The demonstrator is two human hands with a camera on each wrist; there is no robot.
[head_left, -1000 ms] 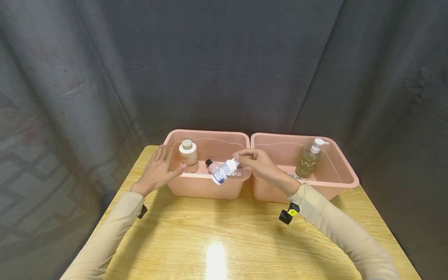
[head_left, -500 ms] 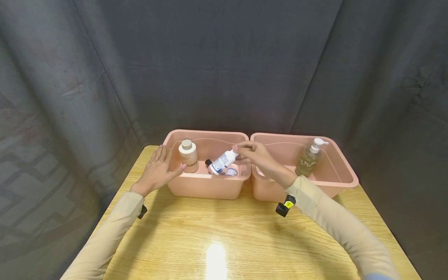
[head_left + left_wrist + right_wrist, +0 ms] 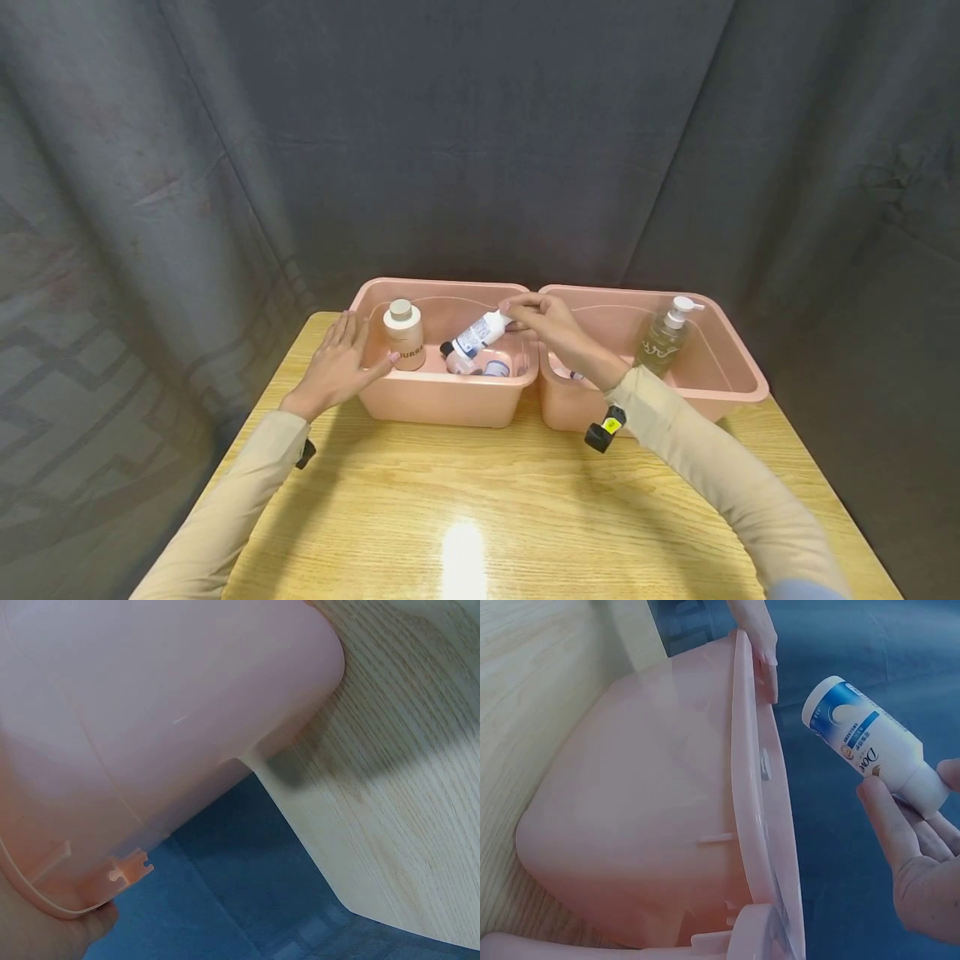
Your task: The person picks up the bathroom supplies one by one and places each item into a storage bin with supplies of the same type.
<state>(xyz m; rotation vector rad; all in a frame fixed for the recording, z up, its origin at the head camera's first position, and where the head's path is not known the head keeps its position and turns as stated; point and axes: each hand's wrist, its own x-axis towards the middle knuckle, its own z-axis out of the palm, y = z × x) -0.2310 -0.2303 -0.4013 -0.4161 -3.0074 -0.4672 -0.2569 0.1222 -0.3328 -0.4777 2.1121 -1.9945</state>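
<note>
In the head view my right hand holds a small white Dove bottle by its capped end, tilted over the left pink bin. The right wrist view shows the bottle's blue label, with fingers and thumb around the cap end. My left hand rests on that bin's front-left corner, fingers straight along the side rim and thumb over the front rim. Inside stands a white and beige bottle. Near it lie a pinkish bottle with a black cap and a small white-and-blue item.
A second pink bin stands right beside the first. It holds a clear pump bottle with a white pump head, and a small white item partly hidden by the right forearm. Both stand on a wooden table before a dark curtain.
My right hand has lifted the white Dove bottle up and back from the front rim to over the left bin's inside. The left hand stays in place.
</note>
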